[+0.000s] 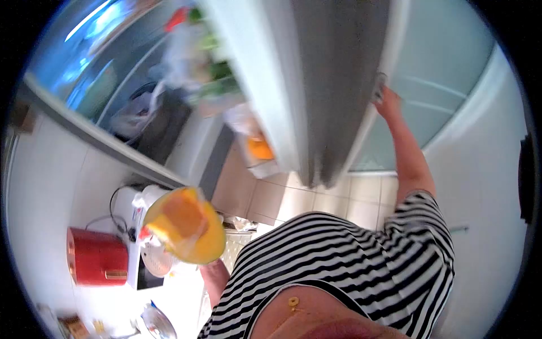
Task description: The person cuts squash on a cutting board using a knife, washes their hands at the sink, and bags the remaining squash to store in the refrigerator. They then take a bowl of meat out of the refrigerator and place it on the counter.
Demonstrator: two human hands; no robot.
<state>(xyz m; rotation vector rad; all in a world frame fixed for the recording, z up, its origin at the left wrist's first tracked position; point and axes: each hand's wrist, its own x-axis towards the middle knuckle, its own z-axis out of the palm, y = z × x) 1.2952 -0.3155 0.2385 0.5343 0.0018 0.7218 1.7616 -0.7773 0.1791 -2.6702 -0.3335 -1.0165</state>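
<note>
My left hand is mostly hidden beneath a large cut piece of pumpkin, which it holds up. The pumpkin has a yellow rind, an orange hollow and what looks like clear film over it. On the right, my right hand grips the edge of the open refrigerator door; its fingers are blurred. Left of the door is the open refrigerator compartment, with plastic bags inside. Green and red produce in clear bags shows near the door's inner side.
A door shelf holds an orange item. On the left, a red box-shaped appliance, cords and a metal pan or bowl stand on a white counter. A frosted glass panel is at the right, above a tiled floor.
</note>
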